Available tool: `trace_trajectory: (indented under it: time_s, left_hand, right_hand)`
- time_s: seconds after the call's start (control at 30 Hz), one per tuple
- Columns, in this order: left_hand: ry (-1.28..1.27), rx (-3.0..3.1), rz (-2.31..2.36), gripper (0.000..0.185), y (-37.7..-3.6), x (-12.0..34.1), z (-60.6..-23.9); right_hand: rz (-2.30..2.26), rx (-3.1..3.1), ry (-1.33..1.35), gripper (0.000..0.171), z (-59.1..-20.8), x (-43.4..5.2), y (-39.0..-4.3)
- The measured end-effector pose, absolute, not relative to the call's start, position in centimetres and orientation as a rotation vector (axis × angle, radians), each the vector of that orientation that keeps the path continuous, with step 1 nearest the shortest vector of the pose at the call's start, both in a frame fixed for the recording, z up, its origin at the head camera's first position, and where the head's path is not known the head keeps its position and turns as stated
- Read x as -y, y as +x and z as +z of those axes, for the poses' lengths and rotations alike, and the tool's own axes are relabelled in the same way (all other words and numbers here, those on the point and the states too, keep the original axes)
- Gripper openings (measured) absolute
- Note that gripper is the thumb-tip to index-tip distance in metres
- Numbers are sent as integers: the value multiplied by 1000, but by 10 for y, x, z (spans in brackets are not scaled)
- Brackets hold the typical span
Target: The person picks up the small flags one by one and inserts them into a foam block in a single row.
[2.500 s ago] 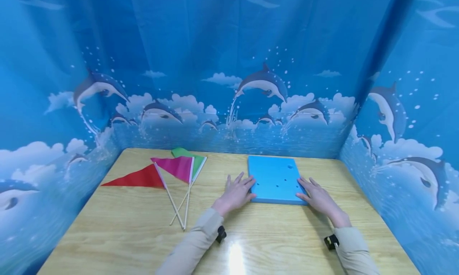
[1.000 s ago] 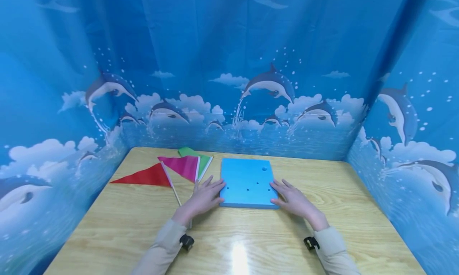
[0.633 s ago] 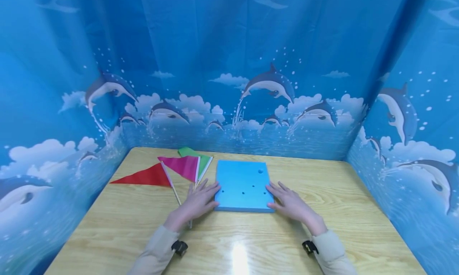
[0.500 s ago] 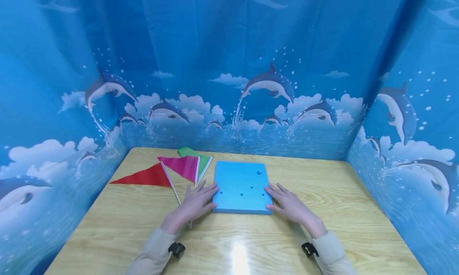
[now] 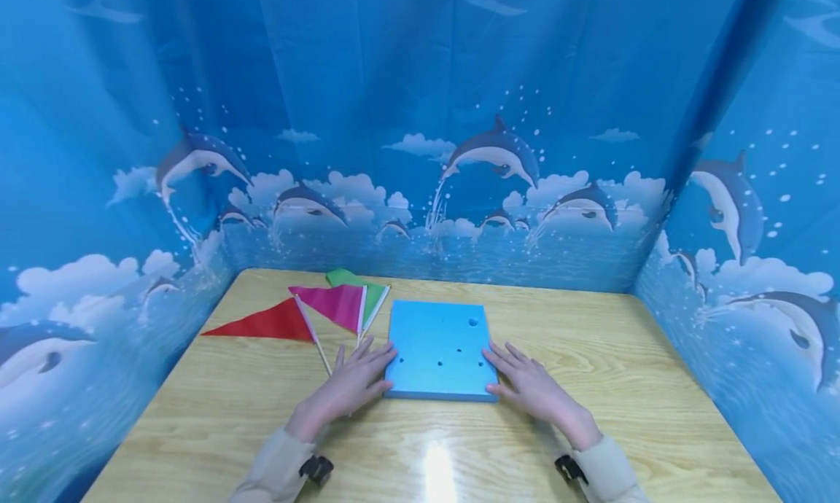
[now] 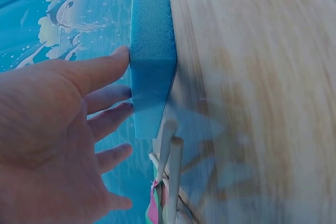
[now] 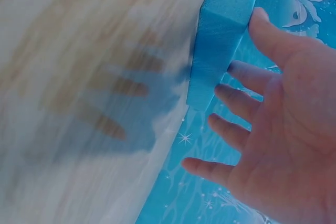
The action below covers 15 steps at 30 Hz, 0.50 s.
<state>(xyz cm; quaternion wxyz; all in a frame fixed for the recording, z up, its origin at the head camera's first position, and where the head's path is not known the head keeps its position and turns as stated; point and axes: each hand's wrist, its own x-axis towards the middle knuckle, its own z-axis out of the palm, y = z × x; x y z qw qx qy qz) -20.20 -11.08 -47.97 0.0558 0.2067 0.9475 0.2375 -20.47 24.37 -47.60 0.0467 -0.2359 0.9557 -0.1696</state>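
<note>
Spread left hand (image 5: 348, 386) and right hand (image 5: 531, 386) flank the unlabelled blue foam block (image 5: 438, 350).

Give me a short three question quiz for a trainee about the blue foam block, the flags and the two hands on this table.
1. True or false: the left hand holds a flag stick.
2. How many flags lie left of the blue foam block?
3. Which best fits the right hand? A: straight fingers against the block's right edge. B: fist on the wooden table. C: lifted clear.

Key: 1 false, its straight fingers touch the block's left edge. 2 three: red flag, pink flag, green flag. 3 A.
</note>
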Motion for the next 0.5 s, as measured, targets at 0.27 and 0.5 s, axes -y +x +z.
trace_trajectory:
  time_s: [0.27,0.5]
  left_hand:
    - [645,-2873,748,61,-202,111,-481]
    - [622,-2881,846,59,-205,113,-482]
  right_hand:
    - [-495,-2951,-762,71,-481,-247,-207]
    - [-481,-2944,-781,71,-485,-249,-208]
